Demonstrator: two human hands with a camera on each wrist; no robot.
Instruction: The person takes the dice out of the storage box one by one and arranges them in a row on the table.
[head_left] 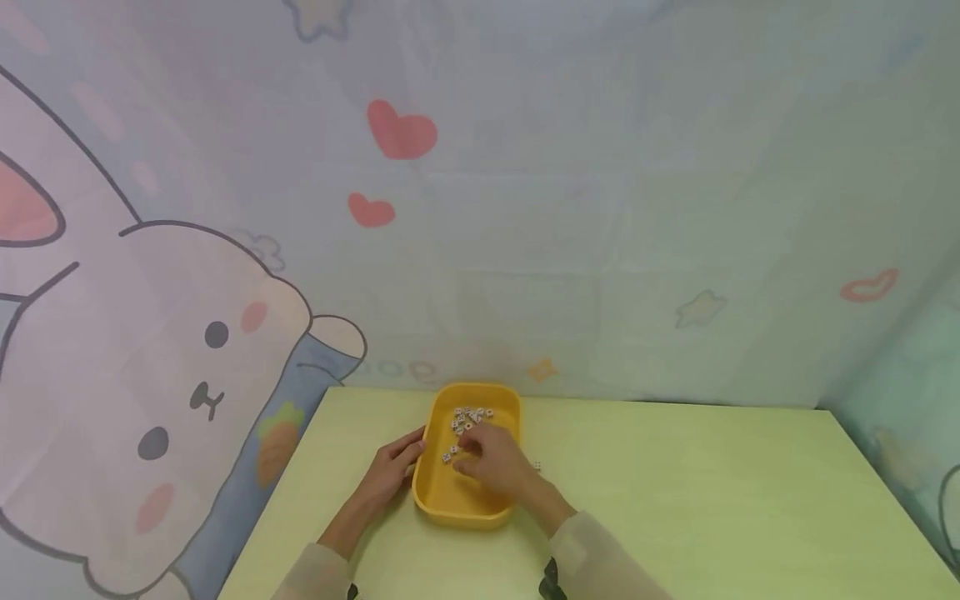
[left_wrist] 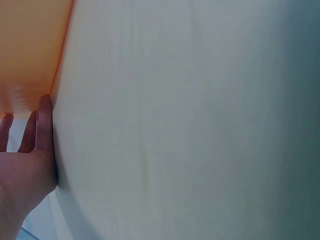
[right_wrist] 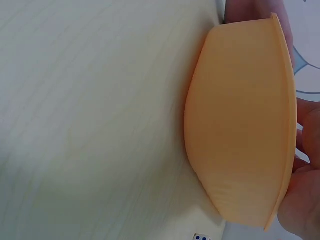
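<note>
Dice: We see a white cluster (head_left: 468, 417) bunched toward the far end of the tray, with two loose dice (head_left: 450, 454) lying apart from it, just beside the right hand's fingertips.
Picking, as we judge it: Fingertip work among small cubes. We would favor the loose pair, where a pinch on opposite faces need not disturb the cluster, and bring thumb and forefinger down together so no die skids away.
Yellow tray: It sits flat on the table, long side running away from the person. We would keep light, even pressure on its wall; a hard push could slide it.
Right hand: It reaches over the tray's right side (head_left: 491, 457), palm down, fingers bent, thumb and forefinger parted; we see no die between them.
Left hand: Fingers extended, it rests against the tray's left wall (head_left: 393, 468), touching rather than grasping, seemingly as a brace.
Forearms: Both angle in from the near edge, in pale sleeves (head_left: 603, 558). We would hold the right wrist high enough to clear the rim.
Single die: One lies on the table just right of the tray (head_left: 537, 466), near the right wrist.
Table: Pale yellow-green (head_left: 675, 483), before a backdrop with a cartoon rabbit (head_left: 180, 367).
</note>
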